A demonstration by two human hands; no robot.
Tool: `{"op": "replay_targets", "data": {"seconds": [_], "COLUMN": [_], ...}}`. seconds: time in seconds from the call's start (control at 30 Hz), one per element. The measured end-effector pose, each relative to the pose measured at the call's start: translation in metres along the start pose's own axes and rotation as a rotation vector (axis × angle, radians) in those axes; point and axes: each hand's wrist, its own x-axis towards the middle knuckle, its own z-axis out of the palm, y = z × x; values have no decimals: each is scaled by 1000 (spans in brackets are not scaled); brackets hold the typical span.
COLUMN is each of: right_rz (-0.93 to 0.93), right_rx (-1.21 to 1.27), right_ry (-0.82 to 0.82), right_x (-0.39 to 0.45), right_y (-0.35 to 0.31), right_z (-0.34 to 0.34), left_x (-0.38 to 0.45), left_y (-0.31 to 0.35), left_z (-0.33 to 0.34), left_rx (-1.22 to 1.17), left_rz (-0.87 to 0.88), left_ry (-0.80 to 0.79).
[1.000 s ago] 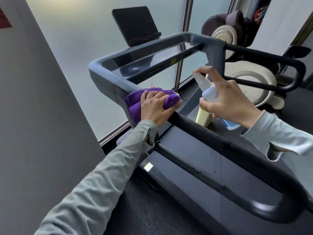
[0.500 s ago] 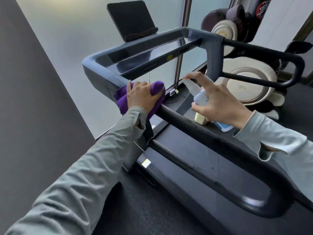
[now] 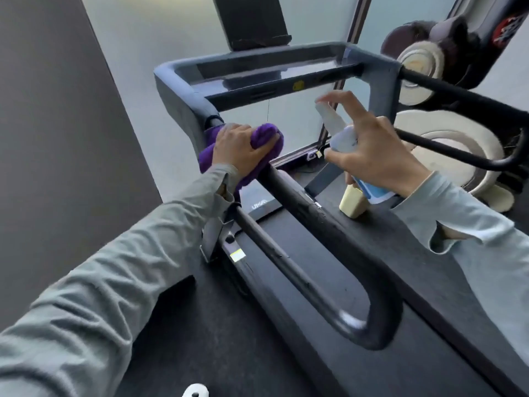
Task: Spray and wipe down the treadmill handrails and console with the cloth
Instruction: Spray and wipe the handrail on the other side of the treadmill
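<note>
My left hand (image 3: 239, 149) grips a purple cloth (image 3: 264, 137) wrapped over the top end of the treadmill's black left handrail (image 3: 323, 224), just below the grey console frame (image 3: 183, 90). To the right, my right hand (image 3: 375, 150) holds a white spray bottle (image 3: 339, 130) with a blue label, its nozzle tilted up and to the left, with the forefinger raised over the top. The dark console panel (image 3: 257, 73) spans the frame, and a black tablet holder (image 3: 249, 21) stands above it. The right handrail (image 3: 458, 93) runs off to the right edge.
A grey wall (image 3: 57, 138) stands close on the left and frosted glass (image 3: 160, 30) behind the console. A cream and brown machine (image 3: 446, 138) sits beyond the right handrail. The treadmill belt (image 3: 386, 253) lies below, and a pale yellow object (image 3: 353, 203) shows under the bottle.
The view has swung right and tilted down. My left hand has kept the cloth at the handrail's upper end. My right hand with the bottle has lifted a little toward the console.
</note>
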Motion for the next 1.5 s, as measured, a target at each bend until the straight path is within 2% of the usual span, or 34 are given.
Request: {"op": "replay_targets", "data": {"seconds": [0.1,0.17,0.37,0.53,0.67,0.83,1.07,1.27,1.37,1.5], "right_rz": [-7,-18,-11,-31,-72,-88,-53,-3,45,73], "right_rx": [65,65,41,31,-63,-145,-60,-30,4,24], "right_ry": [-27,-42,-117,-76,29,86,7,18,34,96], "right_x": [-20,-35,-82,-105,-113,-119,-122,-145,-166,-179], "right_y": [9,16,36,42,38,41,33,30,32,31], "right_z": [-8,-12,-20,-29,-44,-57,-58,-57,-60,-63], "left_x": [0,-12,-46,-41,-40,-39,-39,-40,-58,-122], "left_y": [16,38,43,46,42,42,43,46,62,125], "left_z": [2,4,10,11,12,11,8,8,1,9], "left_rx": [52,9,-265,-211,-202,-209,-222,-203,-268,-243], "left_rz": [-138,-162,-82,-56,-58,-81,-59,-54,-78,31], "left_ry": [-22,-11,19,18,15,-12,-24,-8,-3,-8]}}
